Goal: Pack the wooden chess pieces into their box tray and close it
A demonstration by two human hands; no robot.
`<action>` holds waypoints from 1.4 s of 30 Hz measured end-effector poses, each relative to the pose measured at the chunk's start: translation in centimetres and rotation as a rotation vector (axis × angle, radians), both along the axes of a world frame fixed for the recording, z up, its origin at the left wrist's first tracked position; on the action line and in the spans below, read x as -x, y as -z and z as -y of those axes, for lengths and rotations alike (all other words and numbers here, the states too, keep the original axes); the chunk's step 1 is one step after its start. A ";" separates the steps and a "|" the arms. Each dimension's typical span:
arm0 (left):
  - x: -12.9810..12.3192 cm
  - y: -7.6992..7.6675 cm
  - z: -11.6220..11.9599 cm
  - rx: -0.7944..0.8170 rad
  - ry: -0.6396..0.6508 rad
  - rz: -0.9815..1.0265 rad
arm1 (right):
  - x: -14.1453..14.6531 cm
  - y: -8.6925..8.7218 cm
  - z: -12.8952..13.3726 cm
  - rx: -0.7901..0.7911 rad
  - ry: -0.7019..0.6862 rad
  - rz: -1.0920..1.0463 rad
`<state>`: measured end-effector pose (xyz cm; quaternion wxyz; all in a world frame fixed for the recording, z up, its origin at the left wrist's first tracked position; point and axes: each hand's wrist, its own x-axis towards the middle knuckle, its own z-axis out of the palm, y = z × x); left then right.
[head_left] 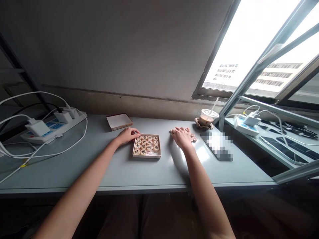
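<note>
A shallow box [160, 149] sits on the desk, holding rows of round wooden Chinese chess pieces [144, 146] with black characters, and a gap shows in its front row. My left hand [126, 135] is at the box's back left corner, thumb and fingers closed on its edge. To the right, my right hand [182, 136] lies palm down with fingers spread over a pile of loose chess pieces [193, 138]. Part of that pile is hidden under the hand.
Behind the box lies its lid [119, 122]. An iced drink [208, 117] stands in a cardboard holder [203, 126] at back right, near a blurred flat tablet-like object [218, 146]. Power strips [53, 126] with white cables occupy the left side and the right shelf.
</note>
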<state>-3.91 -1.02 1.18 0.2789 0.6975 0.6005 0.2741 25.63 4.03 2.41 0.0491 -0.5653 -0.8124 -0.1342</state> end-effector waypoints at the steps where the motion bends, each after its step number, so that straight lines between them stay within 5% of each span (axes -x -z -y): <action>1: 0.0 0.0 0.0 -0.013 -0.001 0.001 | 0.0 -0.1 0.0 -0.010 0.008 -0.009; 8: 0.1 0.2 0.0 -0.068 -0.012 -0.067 | -0.1 -1.7 0.8 -0.016 -0.102 -0.172; 13: -0.1 0.0 0.1 -0.072 -0.014 -0.068 | 0.8 -4.0 2.7 0.284 -0.445 -0.514; 17: -0.2 -0.1 0.3 -0.064 -0.007 -0.051 | 2.8 -4.4 4.3 0.500 -0.684 -0.518; 24: -0.1 0.0 0.2 -0.073 0.000 -0.057 | 4.5 -3.6 5.3 0.665 -0.695 -0.393; 39: -0.3 -0.1 0.3 -0.077 -0.030 -0.110 | 4.5 -2.8 4.3 0.729 -0.730 -0.378; 42: -0.2 -0.1 0.2 -0.092 -0.005 -0.092 | 4.0 -3.0 3.4 0.580 -0.694 -0.484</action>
